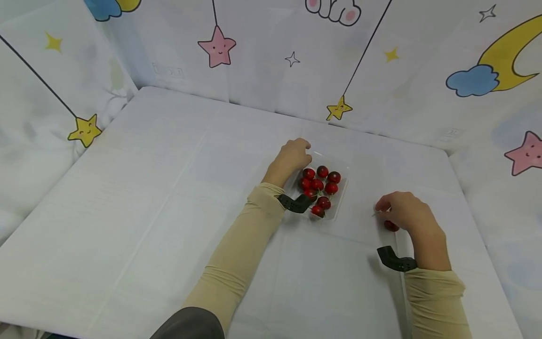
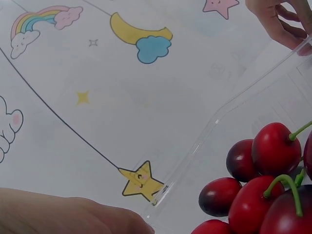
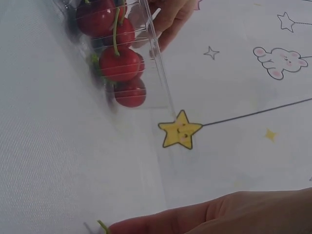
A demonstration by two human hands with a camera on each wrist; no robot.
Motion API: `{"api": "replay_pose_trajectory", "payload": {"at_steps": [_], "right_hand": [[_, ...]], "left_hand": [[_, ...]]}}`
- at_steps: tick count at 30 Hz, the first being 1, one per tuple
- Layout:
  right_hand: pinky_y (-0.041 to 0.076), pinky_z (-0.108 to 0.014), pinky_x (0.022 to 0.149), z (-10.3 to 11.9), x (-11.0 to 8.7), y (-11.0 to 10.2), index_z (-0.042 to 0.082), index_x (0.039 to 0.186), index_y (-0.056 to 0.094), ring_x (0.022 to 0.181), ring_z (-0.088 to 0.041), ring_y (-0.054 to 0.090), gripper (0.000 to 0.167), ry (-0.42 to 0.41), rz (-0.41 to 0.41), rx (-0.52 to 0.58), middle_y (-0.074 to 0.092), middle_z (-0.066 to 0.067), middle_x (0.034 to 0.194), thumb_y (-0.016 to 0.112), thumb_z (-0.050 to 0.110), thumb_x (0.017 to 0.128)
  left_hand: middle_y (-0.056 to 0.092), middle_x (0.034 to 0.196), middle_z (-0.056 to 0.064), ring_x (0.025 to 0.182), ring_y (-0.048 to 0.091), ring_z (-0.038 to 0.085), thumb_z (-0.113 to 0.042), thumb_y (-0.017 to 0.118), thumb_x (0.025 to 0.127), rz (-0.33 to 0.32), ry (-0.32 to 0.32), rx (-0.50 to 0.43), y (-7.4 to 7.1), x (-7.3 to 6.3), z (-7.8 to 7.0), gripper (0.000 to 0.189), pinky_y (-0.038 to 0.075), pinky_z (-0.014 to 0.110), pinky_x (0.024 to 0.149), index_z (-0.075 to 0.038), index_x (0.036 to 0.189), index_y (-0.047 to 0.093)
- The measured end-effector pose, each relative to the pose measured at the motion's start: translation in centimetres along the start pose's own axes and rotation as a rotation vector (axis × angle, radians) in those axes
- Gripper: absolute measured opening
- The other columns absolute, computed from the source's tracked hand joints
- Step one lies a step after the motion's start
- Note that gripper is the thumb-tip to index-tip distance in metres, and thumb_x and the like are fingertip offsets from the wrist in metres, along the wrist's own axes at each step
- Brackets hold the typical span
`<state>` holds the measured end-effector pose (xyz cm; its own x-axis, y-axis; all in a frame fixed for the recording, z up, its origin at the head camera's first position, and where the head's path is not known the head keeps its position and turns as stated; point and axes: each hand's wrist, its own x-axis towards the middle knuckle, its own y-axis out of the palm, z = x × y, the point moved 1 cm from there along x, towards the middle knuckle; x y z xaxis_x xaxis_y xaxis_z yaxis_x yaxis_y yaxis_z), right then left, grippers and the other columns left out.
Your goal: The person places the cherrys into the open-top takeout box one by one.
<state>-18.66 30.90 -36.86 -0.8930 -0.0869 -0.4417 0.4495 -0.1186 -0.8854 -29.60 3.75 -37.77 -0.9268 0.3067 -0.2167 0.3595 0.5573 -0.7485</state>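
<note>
A clear plastic box [image 1: 338,207] holds several dark red cherries [image 2: 276,148] with green stems. My left hand [image 1: 291,160] grips the box at its far left corner, fingers bent at the rim; the right wrist view shows this hand [image 3: 170,22] through and beside the clear wall. Off to the right of the box, my right hand [image 1: 406,212] is low over the table, thumb and forefinger together. A single cherry [image 1: 391,226] shows under its fingers, and a green stem [image 3: 103,226] pokes out at the fingertips. Most of that cherry is hidden by the hand.
The box stands on a white-covered table [image 1: 139,202]. Around the far and side edges hangs a white cloth [image 1: 262,61] printed with stars, moons and clouds. Dark wrist straps [image 1: 395,261] sit at both wrists.
</note>
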Motion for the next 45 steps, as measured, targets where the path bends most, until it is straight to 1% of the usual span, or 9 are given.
{"api": "replay_pose_trajectory", "payload": {"at_steps": [5, 17, 23, 26, 30, 33, 37, 42, 45], "right_hand": [[0.046, -0.036, 0.062, 0.3, 0.0, 0.2, 0.008, 0.105, 0.069, 0.063, -0.012, 0.058, 0.021, 0.010, 0.009, 0.015, 0.067, 0.003, 0.072, 0.064, 0.016, 0.087], [0.040, -0.032, 0.059, 0.4, 0.0, 0.3, 0.012, 0.098, 0.069, 0.061, -0.012, 0.055, 0.015, 0.019, -0.006, 0.003, 0.062, 0.004, 0.062, 0.061, 0.014, 0.086], [0.043, -0.034, 0.061, 0.7, 0.0, 0.1, 0.010, 0.102, 0.068, 0.063, -0.013, 0.057, 0.018, 0.031, -0.020, 0.009, 0.065, 0.003, 0.066, 0.058, 0.012, 0.087], [0.044, -0.036, 0.060, 0.8, 0.0, 0.0, 0.008, 0.102, 0.068, 0.065, -0.014, 0.058, 0.017, 0.028, -0.042, 0.000, 0.068, -0.001, 0.074, 0.059, 0.010, 0.088], [0.046, -0.037, 0.059, 0.9, 0.0, -0.1, 0.006, 0.101, 0.069, 0.070, -0.018, 0.060, 0.016, 0.017, -0.079, -0.023, 0.069, -0.010, 0.091, 0.062, 0.010, 0.087], [0.046, -0.038, 0.059, 1.0, -0.1, -0.1, 0.006, 0.101, 0.069, 0.075, -0.022, 0.060, 0.017, 0.013, -0.097, -0.034, 0.069, -0.013, 0.096, 0.063, 0.011, 0.087], [0.046, -0.039, 0.059, 1.2, -0.3, -0.4, 0.006, 0.103, 0.070, 0.079, -0.026, 0.061, 0.018, 0.007, -0.111, -0.041, 0.070, -0.014, 0.097, 0.064, 0.012, 0.087], [0.046, -0.039, 0.059, 1.4, -0.5, -0.6, 0.005, 0.104, 0.069, 0.080, -0.026, 0.062, 0.020, 0.001, -0.128, -0.037, 0.072, -0.008, 0.087, 0.063, 0.013, 0.088], [0.046, -0.038, 0.058, 1.4, -0.6, -0.6, 0.006, 0.105, 0.069, 0.080, -0.026, 0.062, 0.020, -0.008, -0.155, -0.030, 0.072, -0.008, 0.088, 0.063, 0.014, 0.088]], "left_hand": [[0.053, 0.138, 0.007, 0.114, 0.056, 0.022, -0.020, 0.050, 0.095, 0.001, -0.005, -0.003, 0.0, -0.1, 0.0, 0.044, 0.048, 0.036, 0.093, -0.011, 0.138, 0.050], [0.054, 0.138, 0.007, 0.115, 0.056, 0.022, -0.021, 0.050, 0.095, 0.007, -0.001, 0.005, 0.0, 0.0, 0.0, 0.044, 0.048, 0.036, 0.094, -0.011, 0.138, 0.050], [0.054, 0.138, 0.007, 0.111, 0.057, 0.021, -0.021, 0.049, 0.096, 0.010, 0.002, 0.004, 0.0, 0.0, -0.1, 0.043, 0.049, 0.035, 0.091, -0.011, 0.138, 0.050], [0.054, 0.138, 0.007, 0.111, 0.057, 0.021, -0.019, 0.050, 0.095, -0.001, 0.003, 0.002, 0.0, -0.1, -0.1, 0.044, 0.049, 0.034, 0.090, -0.011, 0.138, 0.050], [0.053, 0.139, 0.008, 0.112, 0.057, 0.021, -0.018, 0.050, 0.094, -0.016, 0.007, -0.007, 0.0, -0.3, -0.1, 0.044, 0.050, 0.035, 0.090, -0.010, 0.137, 0.051], [0.053, 0.139, 0.008, 0.114, 0.057, 0.022, -0.018, 0.050, 0.094, -0.018, 0.008, -0.014, -0.1, -0.3, -0.1, 0.043, 0.049, 0.036, 0.091, -0.010, 0.137, 0.051], [0.053, 0.139, 0.007, 0.115, 0.056, 0.022, -0.019, 0.050, 0.094, -0.018, 0.001, -0.009, 0.0, -0.2, -0.1, 0.044, 0.049, 0.036, 0.092, -0.011, 0.137, 0.051], [0.053, 0.139, 0.007, 0.107, 0.058, 0.020, -0.019, 0.050, 0.094, -0.010, -0.013, -0.009, 0.0, -0.1, -0.1, 0.044, 0.050, 0.034, 0.089, -0.011, 0.137, 0.050], [0.053, 0.139, 0.008, 0.104, 0.057, 0.020, -0.019, 0.050, 0.094, -0.006, -0.016, -0.013, 0.0, -0.1, -0.1, 0.044, 0.050, 0.034, 0.087, -0.011, 0.138, 0.050]]}}
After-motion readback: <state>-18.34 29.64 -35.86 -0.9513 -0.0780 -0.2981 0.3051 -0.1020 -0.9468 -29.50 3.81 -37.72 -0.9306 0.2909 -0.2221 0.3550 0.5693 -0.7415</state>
